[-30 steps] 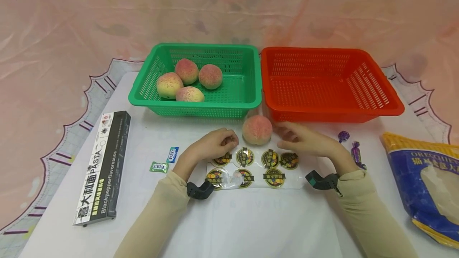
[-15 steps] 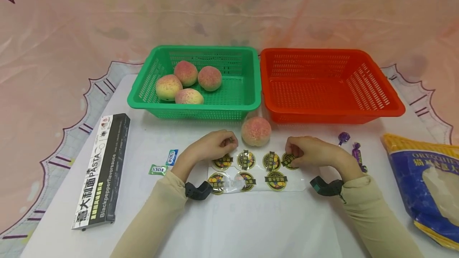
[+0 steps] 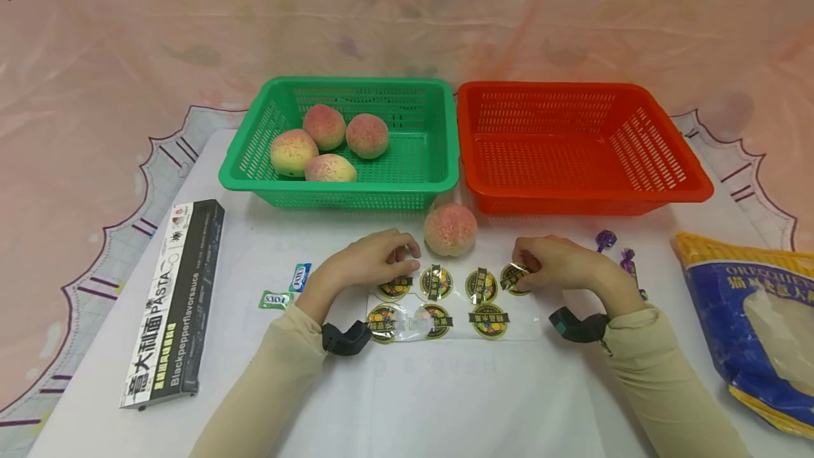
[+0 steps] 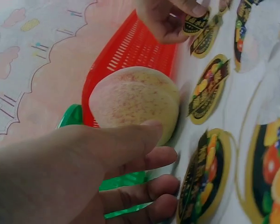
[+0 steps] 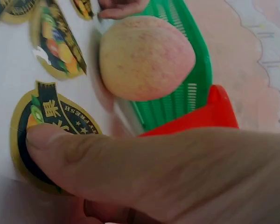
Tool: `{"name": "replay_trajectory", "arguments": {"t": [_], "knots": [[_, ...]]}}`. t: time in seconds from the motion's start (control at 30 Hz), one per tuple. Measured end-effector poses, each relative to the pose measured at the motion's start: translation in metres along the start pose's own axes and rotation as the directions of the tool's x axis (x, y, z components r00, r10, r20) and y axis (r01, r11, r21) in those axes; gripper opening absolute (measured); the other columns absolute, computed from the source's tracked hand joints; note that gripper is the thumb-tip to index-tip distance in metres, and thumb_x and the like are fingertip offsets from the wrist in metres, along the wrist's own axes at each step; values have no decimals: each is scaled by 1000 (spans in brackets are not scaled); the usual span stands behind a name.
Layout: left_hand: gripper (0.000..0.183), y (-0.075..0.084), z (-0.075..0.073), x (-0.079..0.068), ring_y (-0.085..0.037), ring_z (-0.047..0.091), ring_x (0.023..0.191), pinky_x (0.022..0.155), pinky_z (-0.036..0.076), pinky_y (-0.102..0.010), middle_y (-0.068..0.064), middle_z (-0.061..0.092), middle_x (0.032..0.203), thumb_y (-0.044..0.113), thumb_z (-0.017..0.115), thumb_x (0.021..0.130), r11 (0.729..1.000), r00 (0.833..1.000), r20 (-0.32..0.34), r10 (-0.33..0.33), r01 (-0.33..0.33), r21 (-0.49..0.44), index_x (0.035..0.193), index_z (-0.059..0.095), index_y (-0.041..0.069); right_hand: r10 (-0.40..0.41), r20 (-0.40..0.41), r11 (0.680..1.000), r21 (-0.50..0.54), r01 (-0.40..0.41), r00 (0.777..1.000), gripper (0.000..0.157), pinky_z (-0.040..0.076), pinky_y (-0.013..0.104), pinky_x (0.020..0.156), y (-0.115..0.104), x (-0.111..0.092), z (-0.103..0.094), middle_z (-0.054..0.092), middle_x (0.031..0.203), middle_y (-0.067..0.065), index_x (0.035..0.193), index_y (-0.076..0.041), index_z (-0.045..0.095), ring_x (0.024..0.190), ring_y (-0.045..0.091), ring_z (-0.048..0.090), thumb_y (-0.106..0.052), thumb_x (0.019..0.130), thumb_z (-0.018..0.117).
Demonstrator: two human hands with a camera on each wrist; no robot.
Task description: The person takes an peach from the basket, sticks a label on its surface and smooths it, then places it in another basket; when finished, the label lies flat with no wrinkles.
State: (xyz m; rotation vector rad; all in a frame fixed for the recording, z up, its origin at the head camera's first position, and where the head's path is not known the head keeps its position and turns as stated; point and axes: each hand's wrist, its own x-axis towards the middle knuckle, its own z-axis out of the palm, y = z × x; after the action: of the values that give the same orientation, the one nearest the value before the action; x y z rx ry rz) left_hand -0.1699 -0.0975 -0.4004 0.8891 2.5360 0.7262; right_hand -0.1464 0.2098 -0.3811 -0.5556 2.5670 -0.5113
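Note:
A round black-and-gold fruit-label sticker (image 3: 516, 279) is pinched by my right hand (image 3: 553, 260) at the top right end of the clear sticker sheet (image 3: 458, 331). In the right wrist view the thumb (image 5: 49, 142) lies across the face of that sticker. Several more such stickers, such as this middle sticker (image 3: 481, 285), lie in two rows on the sheet. A peach (image 3: 450, 230) sits just behind the sheet, between the hands. My left hand (image 3: 378, 258) rests loosely curled beside the peach, holding nothing, its fingertips near the top left sticker (image 3: 394, 287).
A green basket (image 3: 343, 186) with several peaches and a red basket (image 3: 585, 196) stand side by side at the back. A pasta box (image 3: 174, 302) lies left, near two small candy packets (image 3: 300, 278). Wrapped lollipops (image 3: 606, 239) and a blue-yellow pasta bag (image 3: 731, 324) lie right.
My right hand has left the peach's side, come down to the top right sticker and taken it between thumb and fingers. The left hand has stayed nearly still.

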Motion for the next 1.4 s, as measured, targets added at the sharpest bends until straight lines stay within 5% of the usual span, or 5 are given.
{"name": "replay_trajectory", "arguments": {"t": [0.4,0.7,0.93,1.13,1.4], "knots": [[39,1,-7,2,-18,56,99,81,47,-32,-5,58,111,33,51,89,990,990,-133,-44,26,-136,121,49,11,-222,-105,958,162,237,969,15,37,22,55,-3,10,0,46,68,-8,79,-23,50,65,11,46,-32,82,62],[62,7,-1,9,-25,43,121,88,46,-36,-3,34,140,39,52,87,975,982,-188,-31,-11,-222,138,27,15,-194,-206,906,337,256,959,9,43,27,61,-20,19,12,55,74,0,93,-22,54,72,16,51,-29,87,55],[57,10,12,12,-15,36,126,96,41,-38,7,33,140,38,53,86,957,964,-261,59,-129,-261,137,29,29,-188,-243,898,351,267,952,5,46,27,66,-42,9,6,58,73,7,89,-13,55,70,17,53,-16,86,57],[55,13,22,18,-8,40,121,90,45,-35,12,37,135,32,60,83,935,935,-347,75,-187,-302,133,35,31,-202,-297,898,323,298,933,7,47,25,64,-28,16,18,57,73,-4,90,-22,54,68,8,52,-26,86,57],[51,21,19,26,-6,47,113,90,43,-34,13,45,129,40,60,81,946,930,-366,44,-157,-284,126,38,29,-171,-344,905,316,286,923,11,45,22,59,-28,24,26,53,71,-10,93,-28,56,66,6,50,-35,85,56]]}}
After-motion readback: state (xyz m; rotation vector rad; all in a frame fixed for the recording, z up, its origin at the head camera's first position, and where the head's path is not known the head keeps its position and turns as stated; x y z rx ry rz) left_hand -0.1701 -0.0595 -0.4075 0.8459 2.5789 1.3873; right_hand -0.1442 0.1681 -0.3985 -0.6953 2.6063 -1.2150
